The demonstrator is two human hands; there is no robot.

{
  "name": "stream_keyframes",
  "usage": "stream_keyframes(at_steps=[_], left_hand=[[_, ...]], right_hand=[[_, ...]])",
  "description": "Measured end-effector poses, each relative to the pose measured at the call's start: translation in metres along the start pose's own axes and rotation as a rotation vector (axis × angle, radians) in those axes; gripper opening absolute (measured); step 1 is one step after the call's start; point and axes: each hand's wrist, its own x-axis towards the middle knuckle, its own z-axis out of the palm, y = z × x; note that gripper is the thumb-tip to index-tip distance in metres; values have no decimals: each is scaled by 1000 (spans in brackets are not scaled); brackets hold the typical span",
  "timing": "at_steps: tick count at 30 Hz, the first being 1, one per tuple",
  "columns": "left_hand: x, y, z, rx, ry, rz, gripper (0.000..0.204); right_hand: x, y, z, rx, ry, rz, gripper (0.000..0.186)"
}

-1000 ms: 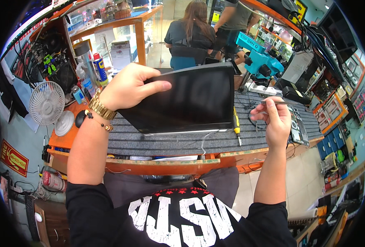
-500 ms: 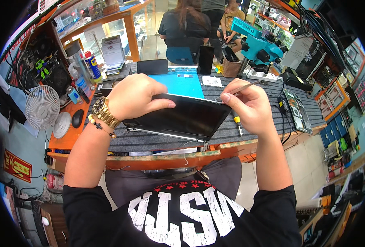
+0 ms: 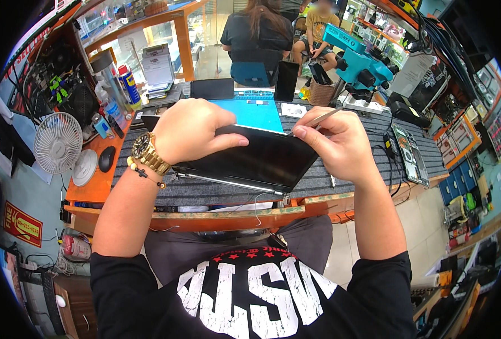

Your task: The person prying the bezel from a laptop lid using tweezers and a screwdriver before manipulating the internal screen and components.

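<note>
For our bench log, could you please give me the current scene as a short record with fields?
Left hand: grips dark screen panel by its top edge
Right hand: holds thin grey tool near panel's upper right corner
Behind panel: blue mat
Left side: white fan, black mouse
Far right: opened device

Electronics repair shop, microscope (image 3: 357, 63) (teal), glass showcase (image 3: 182, 45)

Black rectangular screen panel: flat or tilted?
Tilted: the black rectangular screen panel has its far edge raised in the left hand's grip, hiding part of the bright blue mat.
</note>
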Motion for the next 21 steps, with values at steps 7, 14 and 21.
stream_keyframes(at_steps=[7, 14, 21], left_hand=[[0, 0, 3, 10, 2, -15, 54], [0, 3, -1, 49, -38, -28, 59], [-2, 1, 2, 40, 29, 5, 54]], right_hand=[[-1, 4, 9, -112, 27, -189, 5], [-2, 0, 16, -355, 75, -555, 21], [3, -5, 12, -309, 26, -471, 14]])
